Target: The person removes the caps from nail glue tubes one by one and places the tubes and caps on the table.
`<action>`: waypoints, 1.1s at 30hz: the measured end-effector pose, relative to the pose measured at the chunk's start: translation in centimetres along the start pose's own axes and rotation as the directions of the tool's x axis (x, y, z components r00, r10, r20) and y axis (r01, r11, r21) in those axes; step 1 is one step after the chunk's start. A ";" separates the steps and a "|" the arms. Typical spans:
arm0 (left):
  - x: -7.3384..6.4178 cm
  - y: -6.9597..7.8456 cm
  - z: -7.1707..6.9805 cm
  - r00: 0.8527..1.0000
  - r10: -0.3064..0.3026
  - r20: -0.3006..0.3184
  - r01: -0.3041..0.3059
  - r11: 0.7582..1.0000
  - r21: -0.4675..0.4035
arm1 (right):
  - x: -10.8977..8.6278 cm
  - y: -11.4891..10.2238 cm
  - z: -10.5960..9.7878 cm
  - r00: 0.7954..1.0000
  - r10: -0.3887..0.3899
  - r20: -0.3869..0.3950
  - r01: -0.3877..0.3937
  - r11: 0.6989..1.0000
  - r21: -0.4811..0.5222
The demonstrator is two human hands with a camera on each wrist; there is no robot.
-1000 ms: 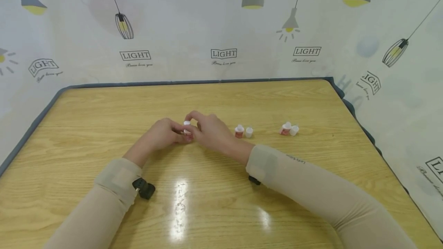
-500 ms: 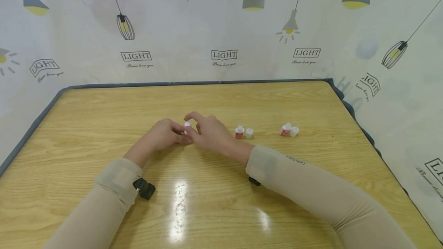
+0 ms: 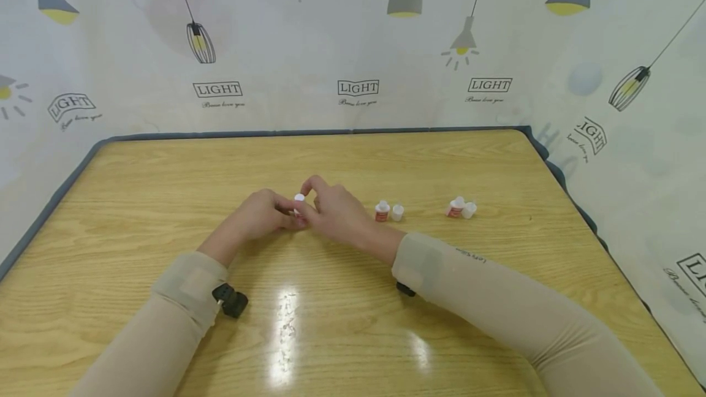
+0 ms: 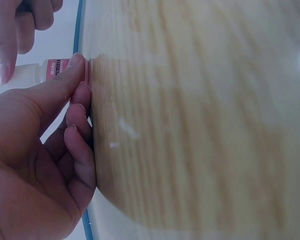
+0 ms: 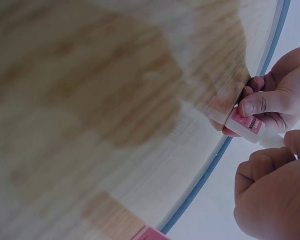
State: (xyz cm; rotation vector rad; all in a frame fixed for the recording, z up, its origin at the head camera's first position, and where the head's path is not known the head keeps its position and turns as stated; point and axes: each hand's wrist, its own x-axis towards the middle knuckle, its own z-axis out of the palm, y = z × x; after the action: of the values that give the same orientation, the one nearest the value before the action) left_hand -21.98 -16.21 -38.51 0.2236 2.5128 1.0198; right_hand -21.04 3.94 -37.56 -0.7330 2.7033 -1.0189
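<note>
A small white bottle with a red label (image 4: pixel 57 67) stands upright on the table, between both hands. My left hand (image 3: pixel 261 213) grips its lower part, thumb across the label in the left wrist view. My right hand (image 3: pixel 339 210) has thumb and forefinger at the white cap (image 3: pixel 299 197) on top, pinching it. In the right wrist view the back of the right hand (image 5: pixel 275 195) covers part of the cap, while the left hand (image 5: pixel 280 97) holds the labelled body (image 5: pixel 246 124).
To the right stands another red-labelled bottle (image 3: pixel 382 212) with a white cap (image 3: pixel 398 212) beside it. Farther right, a third bottle (image 3: pixel 455 208) has a white cap (image 3: pixel 469 210) close against it. The wooden table (image 3: pixel 342 311) meets a lamp-patterned wall (image 3: pixel 298 48).
Half a second ago the right forefinger was lifted off the cap; now it is bent back down toward it. The left hand and the bottle have stayed in place.
</note>
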 end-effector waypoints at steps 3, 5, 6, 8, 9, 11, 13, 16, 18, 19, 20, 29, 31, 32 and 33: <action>0.0 0.1 0.0 1.000 0.006 -0.002 -0.006 1.000 0.006 | 0.0 0.0 0.0 1.000 -0.021 0.017 0.021 1.000 0.019; 0.0 0.1 0.0 1.000 0.007 -0.003 -0.007 1.000 0.006 | 0.0 0.0 0.0 0.999 -0.030 0.031 0.029 0.999 0.036; 0.0 0.0 0.0 1.000 0.010 -0.003 -0.010 1.000 0.007 | 0.0 0.0 0.0 0.999 -0.035 0.036 0.034 0.999 0.041; 0.0 0.0 0.0 1.000 0.015 -0.001 -0.015 1.000 0.010 | 0.0 0.0 0.0 0.998 -0.042 0.041 0.040 0.998 0.044; 0.1 -0.1 0.0 1.000 0.016 -0.001 -0.016 1.000 0.011 | 0.0 0.0 0.0 0.998 -0.047 0.040 0.045 0.998 0.041; 0.1 -0.1 0.0 1.000 0.018 0.001 -0.018 1.000 0.014 | 0.0 0.0 0.0 0.998 -0.054 0.039 0.053 0.998 0.036; 0.1 -0.1 0.0 1.000 0.014 0.004 -0.014 1.000 0.012 | 0.0 -0.1 0.0 0.998 -0.054 0.040 0.053 0.998 0.032; 0.0 0.0 0.0 1.000 -0.001 0.008 0.001 1.000 0.004 | 0.0 -0.2 0.0 0.999 -0.027 0.041 0.026 0.999 0.027; 0.0 0.1 0.0 1.000 -0.015 0.007 0.015 1.000 -0.003 | 0.0 -0.3 0.0 0.999 -0.001 0.038 0.000 1.000 0.021; 0.0 0.1 0.0 1.000 -0.020 0.005 0.020 1.000 -0.006 | 0.0 -0.3 0.0 0.999 0.013 0.036 -0.014 1.000 0.018; 0.0 0.2 0.0 1.000 -0.022 0.005 0.022 1.000 -0.007 | 0.0 -0.3 -0.1 0.999 0.024 0.033 -0.025 1.000 0.016; 0.1 0.0 0.1 1.000 -0.022 -0.004 0.022 1.000 -0.009 | 0.0 -0.2 -0.1 1.000 0.003 0.027 -0.002 1.000 -0.002; 0.1 0.0 0.0 1.000 -0.019 -0.004 0.019 1.000 -0.006 | 0.0 -0.2 -0.1 1.000 -0.008 0.026 0.008 1.000 0.006; 0.0 0.0 0.0 1.000 -0.018 -0.003 0.018 1.000 -0.003 | 0.0 -0.2 -0.1 1.000 -0.014 0.023 0.014 1.000 0.008; 0.0 0.0 0.0 1.000 -0.016 -0.003 0.016 1.000 -0.001 | -0.1 -0.2 -0.1 1.000 -0.023 0.016 0.023 1.000 0.009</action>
State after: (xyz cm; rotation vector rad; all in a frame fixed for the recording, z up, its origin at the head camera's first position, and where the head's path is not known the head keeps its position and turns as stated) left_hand -22.00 -16.18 -38.55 0.2013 2.5125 1.0151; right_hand -20.93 3.90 -37.37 -0.7684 2.6813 -1.0250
